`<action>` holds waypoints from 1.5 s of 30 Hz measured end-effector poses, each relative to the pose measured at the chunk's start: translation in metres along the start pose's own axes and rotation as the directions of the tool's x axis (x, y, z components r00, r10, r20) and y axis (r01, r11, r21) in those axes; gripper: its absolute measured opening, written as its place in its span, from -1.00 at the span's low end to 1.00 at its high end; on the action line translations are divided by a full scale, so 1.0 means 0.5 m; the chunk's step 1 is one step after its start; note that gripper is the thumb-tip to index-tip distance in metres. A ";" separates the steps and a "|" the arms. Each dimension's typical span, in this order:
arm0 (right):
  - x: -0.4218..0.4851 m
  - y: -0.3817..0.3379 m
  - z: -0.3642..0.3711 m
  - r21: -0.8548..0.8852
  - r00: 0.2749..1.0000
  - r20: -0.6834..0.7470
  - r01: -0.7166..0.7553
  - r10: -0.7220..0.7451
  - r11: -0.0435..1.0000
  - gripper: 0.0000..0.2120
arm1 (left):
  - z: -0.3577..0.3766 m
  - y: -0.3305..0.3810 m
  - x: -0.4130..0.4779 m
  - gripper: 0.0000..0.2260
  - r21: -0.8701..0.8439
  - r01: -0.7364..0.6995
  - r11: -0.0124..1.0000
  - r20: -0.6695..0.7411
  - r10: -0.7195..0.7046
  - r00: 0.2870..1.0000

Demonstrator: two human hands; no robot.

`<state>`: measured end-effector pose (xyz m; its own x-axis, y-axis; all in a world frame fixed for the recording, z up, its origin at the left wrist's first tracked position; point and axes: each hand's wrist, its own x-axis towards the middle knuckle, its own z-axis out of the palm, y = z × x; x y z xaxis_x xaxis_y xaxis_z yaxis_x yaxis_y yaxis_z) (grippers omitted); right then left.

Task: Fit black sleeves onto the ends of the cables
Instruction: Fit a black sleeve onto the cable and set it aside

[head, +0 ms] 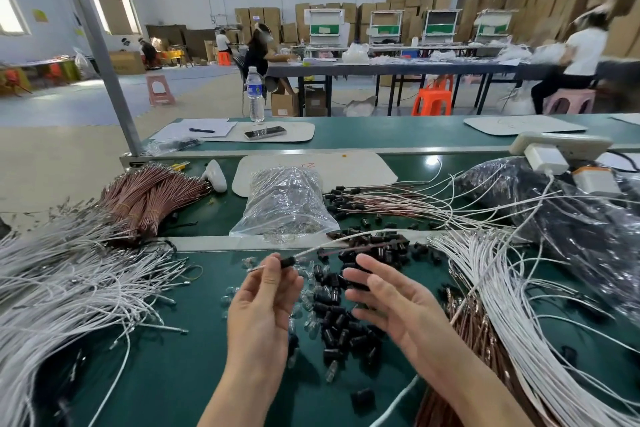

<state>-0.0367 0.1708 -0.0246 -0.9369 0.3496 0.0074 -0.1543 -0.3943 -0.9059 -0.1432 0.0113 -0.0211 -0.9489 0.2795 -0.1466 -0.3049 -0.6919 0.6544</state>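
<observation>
White is everywhere on the left: a loose heap of cables (69, 288) sprawls over the green table (180, 374), metal tips fanning toward the middle. Behind it, tied copper-brown bundles (149, 198) lie at an angle (banded partway along).

Moving across, the left hand (259, 309) is raised over the table, palm toward the camera. Its thumb and fingertips pinch a single white cable (332, 245). A black sleeve (287, 262) sits on that cable just beside the fingertips, on their right. The cable's short end pokes out to the left of the fingers, and the long end runs up and right over the pile.

Beneath and between the two hands, loose sleeves (346, 316) lie heaped on the table, mixed with small clear pieces (308, 302) (too small to name). Behind the heap, a clear plastic bag (284, 201) slumps across the pale rail (207, 242).

Now the right hand (391, 305): fingers relaxed and slightly spread, palm turned toward the left hand. It hovers over the sleeves and holds nothing I can see. Further back, sleeved cables (381, 200), brown and white, lie fanned out with black caps on their ends.

On the right side, a thick white sheaf (512, 316) sweeps from the rail down to the bottom corner. Brown cables (467, 326) are tucked along its inner edge, and a dark plastic bag (581, 229) bulks behind.
</observation>
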 end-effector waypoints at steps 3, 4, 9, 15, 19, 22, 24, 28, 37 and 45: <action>-0.003 0.008 0.021 -0.170 0.998 -0.004 0.067 -0.069 0.983 -0.47 | 0.011 -0.030 -0.019 -0.90 0.192 0.002 0.981 0.104 -0.022 0.994; -0.003 0.009 0.026 -0.186 0.994 -0.027 0.101 -0.108 0.977 -0.47 | 0.014 -0.039 -0.026 -0.86 0.261 -0.013 0.965 0.148 -0.027 0.989; -0.002 0.002 0.022 -0.201 0.954 -0.173 0.209 -0.245 0.957 -0.77 | 0.019 -0.048 -0.043 -0.80 0.428 -0.094 0.899 0.249 -0.017 0.968; -0.003 -0.008 0.010 -0.191 0.949 -0.210 0.198 -0.237 0.961 -0.72 | 0.012 -0.037 -0.038 -0.90 0.459 -0.133 0.878 0.245 0.018 0.969; -0.002 -0.002 0.017 -0.165 0.956 -0.201 0.181 -0.212 0.970 -0.67 | 0.012 -0.045 -0.043 -0.85 0.495 -0.153 0.855 0.276 0.013 0.961; 0.000 0.001 0.015 -0.147 0.960 -0.202 0.167 -0.195 0.975 -0.68 | 0.011 -0.048 -0.043 -0.84 0.507 -0.162 0.846 0.287 0.011 0.958; -0.001 0.000 0.013 -0.138 0.962 -0.200 0.159 -0.184 0.978 -0.68 | 0.010 -0.049 -0.042 -0.83 0.508 -0.160 0.846 0.289 0.008 0.957; -0.001 0.000 0.011 -0.119 0.969 -0.193 0.134 -0.156 0.984 -0.66 | 0.008 -0.049 -0.040 -0.83 0.506 -0.149 0.850 0.294 -0.007 0.956; -0.003 0.001 0.013 -0.032 0.992 -0.118 0.048 -0.052 0.998 -0.71 | 0.010 -0.049 -0.042 -0.85 0.502 -0.133 0.855 0.295 -0.025 0.955; -0.005 0.007 0.020 -0.083 0.991 -0.118 0.059 -0.069 0.995 -0.65 | 0.010 -0.048 -0.047 -0.88 0.526 -0.169 0.834 0.327 -0.015 0.945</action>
<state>-0.0381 0.1602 -0.0235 -0.8804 0.4737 0.0196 -0.1828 -0.3010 -0.9359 -0.1130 0.0245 -0.0296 -0.8653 0.4923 0.0946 -0.0511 -0.2744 0.9603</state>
